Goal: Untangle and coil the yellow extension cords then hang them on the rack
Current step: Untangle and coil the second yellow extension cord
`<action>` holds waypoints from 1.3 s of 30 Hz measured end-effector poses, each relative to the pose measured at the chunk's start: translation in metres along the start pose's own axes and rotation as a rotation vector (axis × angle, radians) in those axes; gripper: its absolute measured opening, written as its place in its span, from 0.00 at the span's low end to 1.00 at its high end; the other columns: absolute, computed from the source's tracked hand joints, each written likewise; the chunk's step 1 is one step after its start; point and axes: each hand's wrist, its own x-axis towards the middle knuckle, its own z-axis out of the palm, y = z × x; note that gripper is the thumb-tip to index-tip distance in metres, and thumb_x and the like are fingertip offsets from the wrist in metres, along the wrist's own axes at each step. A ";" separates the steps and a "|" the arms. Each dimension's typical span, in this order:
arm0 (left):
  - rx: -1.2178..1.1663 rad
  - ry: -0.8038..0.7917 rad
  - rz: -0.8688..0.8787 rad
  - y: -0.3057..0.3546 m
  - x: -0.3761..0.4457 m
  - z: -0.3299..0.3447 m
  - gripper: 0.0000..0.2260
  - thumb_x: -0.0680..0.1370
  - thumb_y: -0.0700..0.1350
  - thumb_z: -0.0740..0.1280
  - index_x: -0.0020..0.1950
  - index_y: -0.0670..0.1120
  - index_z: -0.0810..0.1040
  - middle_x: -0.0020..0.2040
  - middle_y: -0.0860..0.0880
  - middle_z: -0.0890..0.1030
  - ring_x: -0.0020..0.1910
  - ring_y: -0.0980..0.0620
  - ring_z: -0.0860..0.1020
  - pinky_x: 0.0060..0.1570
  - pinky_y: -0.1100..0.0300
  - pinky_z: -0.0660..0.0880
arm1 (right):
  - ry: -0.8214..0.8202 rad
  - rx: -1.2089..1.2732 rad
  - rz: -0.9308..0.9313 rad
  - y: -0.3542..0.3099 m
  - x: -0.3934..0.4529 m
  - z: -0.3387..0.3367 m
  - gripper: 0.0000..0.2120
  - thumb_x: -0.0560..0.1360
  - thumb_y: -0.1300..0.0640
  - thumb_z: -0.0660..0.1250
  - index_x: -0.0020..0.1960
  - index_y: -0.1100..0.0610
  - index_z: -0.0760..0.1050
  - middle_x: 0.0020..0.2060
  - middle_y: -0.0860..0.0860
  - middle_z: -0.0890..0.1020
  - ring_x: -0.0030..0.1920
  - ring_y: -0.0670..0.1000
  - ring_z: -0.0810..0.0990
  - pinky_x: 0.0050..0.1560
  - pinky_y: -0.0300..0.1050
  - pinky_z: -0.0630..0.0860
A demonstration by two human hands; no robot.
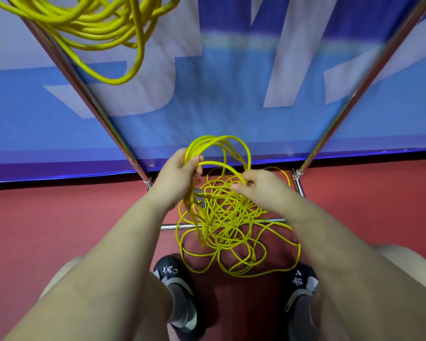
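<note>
Nearest the camera, two dark shoes (175,286) stand on the red floor (59,217), with a loose tangle of yellow cord (231,232) lying between and just ahead of them, over a low chrome bar of the rack (172,226).

Above the tangle, the left hand (180,175) has its fingers (194,159) clamped round a gathered bundle of loops (217,142). The right hand (258,185) pinches a single strand feeding toward that bundle.

Judgement: coiling is in progress. It is best done by drawing one strand at a time, matching each loop to those held, and lifting crossings free, not pulling them tight.

The cord is thin, glossy and springy-looking; the pile remains heavily crossed.

Farther off, a coiled yellow cord (96,23) already hangs at upper left on the rack, before a blue banner (231,107).
</note>
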 end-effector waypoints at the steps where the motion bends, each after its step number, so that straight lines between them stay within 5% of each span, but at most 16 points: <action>1: -0.030 0.012 0.000 0.001 0.000 -0.003 0.10 0.83 0.40 0.55 0.44 0.48 0.72 0.32 0.51 0.72 0.28 0.57 0.71 0.40 0.54 0.72 | -0.044 0.036 0.004 0.005 0.001 0.001 0.17 0.75 0.51 0.67 0.31 0.51 0.65 0.27 0.46 0.69 0.30 0.46 0.68 0.35 0.44 0.66; 5: -0.086 0.008 -0.010 0.002 -0.002 -0.010 0.10 0.83 0.41 0.55 0.45 0.48 0.72 0.29 0.54 0.73 0.27 0.59 0.71 0.40 0.54 0.73 | -0.101 0.101 -0.017 0.018 0.003 0.008 0.12 0.74 0.58 0.68 0.36 0.46 0.69 0.39 0.45 0.78 0.44 0.45 0.77 0.54 0.48 0.75; 9: -0.146 0.016 -0.004 0.010 -0.007 -0.011 0.10 0.83 0.40 0.54 0.45 0.47 0.71 0.30 0.50 0.71 0.23 0.60 0.71 0.28 0.62 0.74 | -0.183 -0.012 -0.002 0.017 0.000 0.007 0.12 0.73 0.60 0.69 0.36 0.49 0.70 0.34 0.46 0.75 0.35 0.43 0.72 0.41 0.38 0.71; 13: -0.286 0.100 -0.020 0.014 -0.002 -0.027 0.10 0.83 0.41 0.54 0.45 0.48 0.70 0.25 0.56 0.72 0.23 0.59 0.72 0.34 0.58 0.79 | -0.307 -0.257 0.063 0.024 -0.003 0.008 0.10 0.75 0.56 0.65 0.36 0.51 0.70 0.33 0.46 0.74 0.39 0.50 0.72 0.36 0.41 0.68; 17: -0.324 0.180 -0.020 0.011 0.002 -0.041 0.10 0.83 0.42 0.55 0.45 0.49 0.70 0.26 0.56 0.71 0.26 0.59 0.70 0.35 0.58 0.79 | -0.168 -0.103 0.076 0.035 0.001 0.002 0.03 0.76 0.60 0.63 0.45 0.54 0.71 0.36 0.51 0.76 0.40 0.53 0.75 0.42 0.44 0.72; 21: -0.253 0.248 -0.061 0.005 0.004 -0.050 0.10 0.83 0.42 0.55 0.44 0.49 0.70 0.32 0.51 0.72 0.26 0.58 0.72 0.34 0.56 0.78 | 0.244 0.262 -0.022 0.028 -0.003 -0.020 0.10 0.76 0.64 0.63 0.47 0.49 0.70 0.36 0.50 0.81 0.31 0.42 0.76 0.35 0.36 0.71; 26: -0.047 0.153 -0.109 -0.004 0.001 -0.047 0.09 0.83 0.41 0.55 0.45 0.48 0.70 0.37 0.49 0.80 0.33 0.58 0.80 0.35 0.56 0.76 | 0.433 0.438 -0.150 0.006 -0.014 -0.039 0.08 0.77 0.61 0.63 0.47 0.48 0.73 0.35 0.48 0.74 0.37 0.47 0.73 0.43 0.41 0.72; 32: 0.006 0.105 -0.083 -0.002 0.002 -0.036 0.10 0.83 0.40 0.54 0.43 0.48 0.70 0.45 0.50 0.81 0.33 0.60 0.78 0.39 0.55 0.73 | 0.356 0.207 -0.215 -0.007 -0.023 -0.044 0.06 0.74 0.59 0.68 0.47 0.49 0.80 0.39 0.46 0.74 0.39 0.36 0.72 0.44 0.27 0.66; 37: 0.021 0.002 -0.039 -0.002 -0.001 -0.013 0.10 0.83 0.39 0.55 0.44 0.47 0.71 0.47 0.50 0.81 0.51 0.51 0.79 0.56 0.56 0.73 | 0.306 0.227 -0.163 -0.018 -0.021 -0.028 0.04 0.73 0.59 0.70 0.48 0.55 0.82 0.32 0.42 0.73 0.33 0.33 0.72 0.36 0.26 0.65; 39: 0.036 -0.046 -0.011 0.001 -0.003 -0.002 0.09 0.82 0.40 0.56 0.45 0.48 0.72 0.46 0.52 0.80 0.47 0.52 0.79 0.48 0.56 0.75 | 0.296 0.330 -0.134 -0.022 -0.020 -0.022 0.04 0.73 0.61 0.70 0.47 0.58 0.81 0.26 0.41 0.72 0.28 0.35 0.71 0.33 0.26 0.65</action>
